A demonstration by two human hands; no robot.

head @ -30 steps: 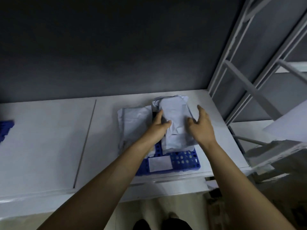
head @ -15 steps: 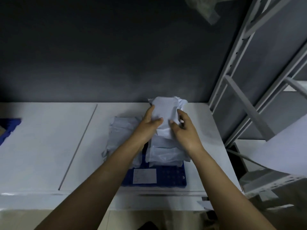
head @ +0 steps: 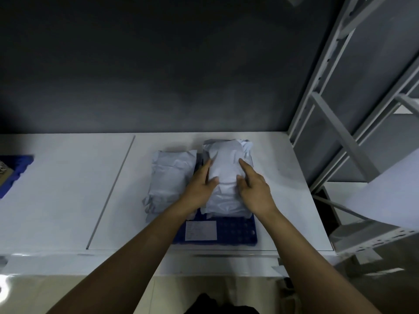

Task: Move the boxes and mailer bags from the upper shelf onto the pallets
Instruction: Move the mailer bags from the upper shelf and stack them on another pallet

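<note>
A pale grey mailer bag lies on top of a stack of similar bags on a blue pallet that carries a white label. My left hand lies along the bag's left side with straight fingers, its thumb resting on top. My right hand presses on the bag's right part, index finger stretched out over it. A second stack of grey mailer bags sits just to the left, touching the first and partly overhanging the pallet.
The pallet rests on a white shelf surface against a dark wall. Another blue pallet with something brown on it shows at the far left edge. Grey rack uprights and braces stand to the right, with a white sheet beyond.
Half a second ago both hands held the top bag raised and crumpled; it now lies flat on the stack with my fingers straightened over it.
</note>
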